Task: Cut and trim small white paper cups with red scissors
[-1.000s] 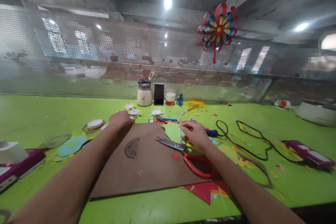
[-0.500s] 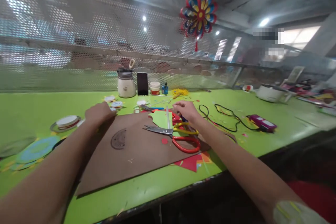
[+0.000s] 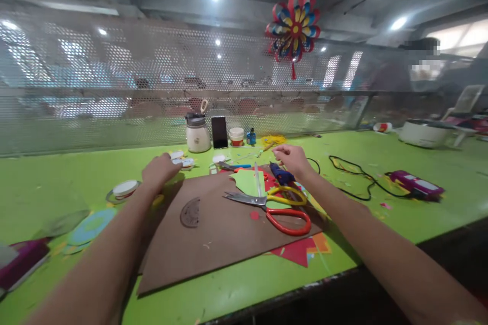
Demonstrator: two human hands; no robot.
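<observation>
Brown board (image 3: 224, 249), flat on the green worktop (image 3: 213, 297), upper-left corner just beside the left hand's (image 3: 159, 168) fingers. Plain matte face, straight front edge, a few pale marks near the middle.

On it, going out from that corner: dark half-round piece (image 3: 190, 213), light green paper (image 3: 244, 181) with a clear stick (image 3: 257, 179) across it, small red dot (image 3: 254, 216), then scissors (image 3: 264, 202) lying with blades slightly apart, tips to the left, 1 yellow and 1 red handle. Red paper (image 3: 297, 254) pokes out from under the front edge.

Hard to see: left forearm covers part of the board's left side. Left fingertips are down by 2 white discs (image 3: 186, 163); can't tell if they touch discs or board, or how far they're closed. Dark blue tool (image 3: 281, 174) is partly behind the right hand (image 3: 292, 159).

Pose: left arm reaches forward from lower left, back of hand up, knuckles bent. Right arm comes in from lower right, hand raised just beyond the blue tool, fingers curled, thumb and index tips close together; can't tell if they pinch anything small.
</observation>
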